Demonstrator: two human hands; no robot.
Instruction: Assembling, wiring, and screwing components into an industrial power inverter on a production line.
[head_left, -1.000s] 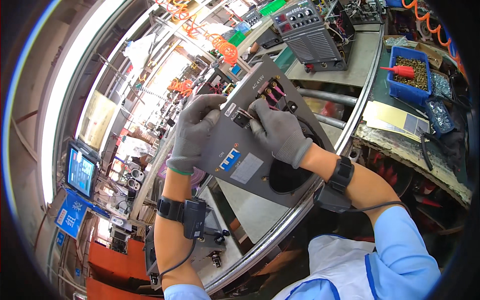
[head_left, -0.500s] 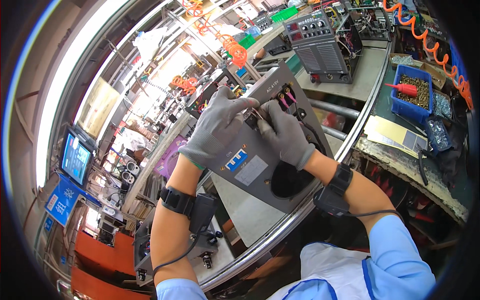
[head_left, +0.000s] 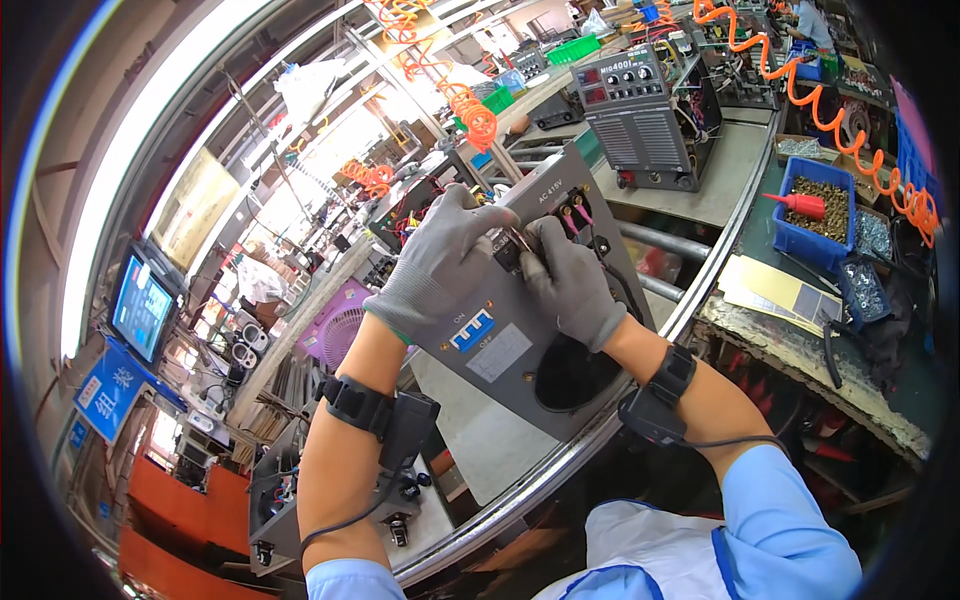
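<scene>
A grey metal machine panel (head_left: 505, 395) stands tilted before me, with a blue breaker switch (head_left: 472, 330) set in it. Both my hands wear grey gloves and meet at a small black socket (head_left: 507, 250) near the panel's upper edge. My left hand (head_left: 440, 255) is bent over that edge, thumb and fingertips closed at the socket; what they grip is hidden. In a pinch beside it, my right hand (head_left: 572, 285) has a thin, shiny piece at its fingertips, too small to name. Pink wires (head_left: 585, 215) run to terminals just right of the socket.
Another grey welding machine (head_left: 640, 120) stands farther along the roller line (head_left: 665, 240). To the right, a blue bin (head_left: 815, 240) of brass-coloured fasteners holds a red bottle (head_left: 800, 205). Coiled orange hoses (head_left: 470, 115) hang overhead. A screen (head_left: 142, 308) is at the left.
The view has shifted slightly. Both hands stay at the socket, and the right fingertips have moved a little around the thin, shiny piece.
</scene>
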